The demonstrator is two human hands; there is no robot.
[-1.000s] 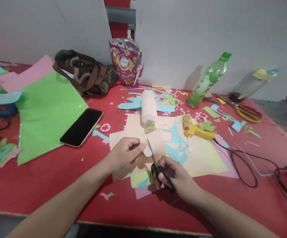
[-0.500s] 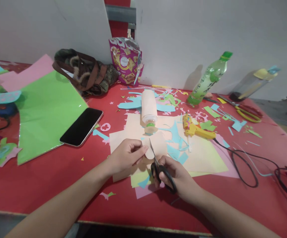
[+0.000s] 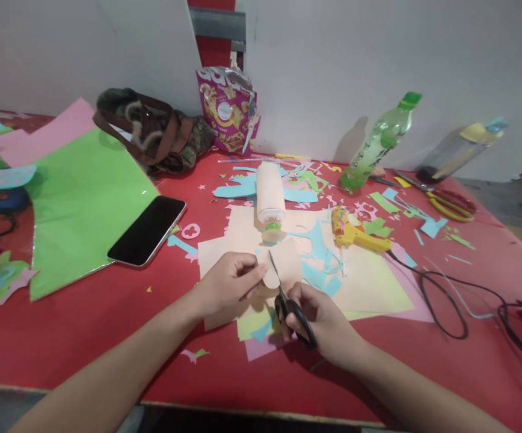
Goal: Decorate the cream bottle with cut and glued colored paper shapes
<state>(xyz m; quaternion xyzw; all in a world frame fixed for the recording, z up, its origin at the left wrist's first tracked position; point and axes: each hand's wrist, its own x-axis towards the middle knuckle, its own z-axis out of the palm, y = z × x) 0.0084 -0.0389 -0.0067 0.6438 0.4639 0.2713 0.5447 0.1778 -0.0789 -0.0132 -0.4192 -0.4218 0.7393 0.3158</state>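
My left hand (image 3: 227,281) pinches a peach-coloured paper piece (image 3: 283,264) with a rounded edge, just above the red table (image 3: 107,325). My right hand (image 3: 322,319) grips black-handled scissors (image 3: 288,300); their blades point up and away into the paper beside my left fingertips. Under both hands lie peach, yellow and pink sheets (image 3: 369,282) with blue scraps on them.
A glue bottle (image 3: 270,195) lies just beyond the paper and a yellow glue gun (image 3: 355,234) with a black cord (image 3: 445,300) to the right. A phone (image 3: 147,230) rests on a green sheet (image 3: 80,204) at left. A bag (image 3: 153,132), snack packet (image 3: 227,111), green bottle (image 3: 376,144) and red-yellow scissors (image 3: 450,201) stand farther back.
The scissors and both hands have shifted only slightly; the blades stay in the peach paper.
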